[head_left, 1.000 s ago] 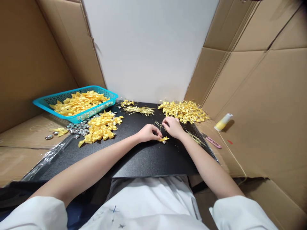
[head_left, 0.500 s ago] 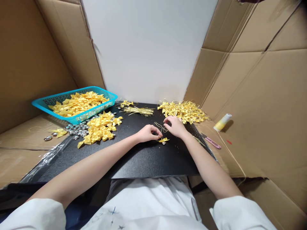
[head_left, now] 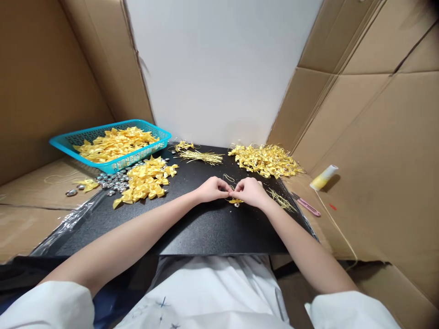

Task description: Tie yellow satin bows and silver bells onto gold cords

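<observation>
My left hand [head_left: 213, 189] is closed in a pinch at a gold cord [head_left: 228, 178] over the black board. Facing it, my right hand [head_left: 251, 192] has its fingertips pinched together, almost touching those of the left. Just below the fingertips lies a small yellow ribbon bow [head_left: 235, 201], partly covered by the right hand. A small silver bell [head_left: 236, 205] sits at the bow's near side. A loop of the cord runs away from me beyond the fingers. The exact grip on the cord is partly hidden.
On the left are a turquoise basket [head_left: 164, 136] of yellow bows, loose bows [head_left: 146, 180] and silver bells [head_left: 115, 180]. Gold cords [head_left: 202, 157] and finished-looking bows [head_left: 265, 160] lie at the back. A pink-handled cutter [head_left: 308, 207] and a thread spool [head_left: 324, 177] are on the right.
My right hand has come down and left, its fingers closing at the cord beside my left fingertips. The left hand stays near the bow. The whole view has shifted slightly.
</observation>
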Tool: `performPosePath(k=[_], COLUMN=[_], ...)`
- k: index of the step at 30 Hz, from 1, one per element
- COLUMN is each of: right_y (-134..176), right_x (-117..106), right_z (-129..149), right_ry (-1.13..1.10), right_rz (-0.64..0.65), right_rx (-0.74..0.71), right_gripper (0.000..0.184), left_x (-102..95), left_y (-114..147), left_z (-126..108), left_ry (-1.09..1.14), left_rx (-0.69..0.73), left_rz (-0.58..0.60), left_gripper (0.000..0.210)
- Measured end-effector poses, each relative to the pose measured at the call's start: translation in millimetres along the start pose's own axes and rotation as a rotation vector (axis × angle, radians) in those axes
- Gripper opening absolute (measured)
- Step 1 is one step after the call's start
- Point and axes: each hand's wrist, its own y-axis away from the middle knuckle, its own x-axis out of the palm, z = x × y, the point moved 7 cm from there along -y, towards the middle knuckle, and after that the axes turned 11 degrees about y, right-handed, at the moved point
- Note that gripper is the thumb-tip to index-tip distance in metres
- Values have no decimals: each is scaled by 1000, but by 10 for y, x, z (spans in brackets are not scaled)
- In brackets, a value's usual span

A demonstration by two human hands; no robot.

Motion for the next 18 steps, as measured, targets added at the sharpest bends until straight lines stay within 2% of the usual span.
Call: performPosePath(k=[6,12,18], right_y=[5,17,7], right_x=[46,51,118], right_z=[-2,-12,-72], right_ry=[-21,-30,-102], right_rz=[28,18,104], right_rx=[38,60,128], right_gripper=[14,20,18], left_x=[-4,-38,-45], left_y=[8,16,21], left_z=[-4,-53,-65], left_ry=[45,-19,38], left_rx=[-17,1,-3], left_rz=[19,35,65], left_gripper=[18,19,19])
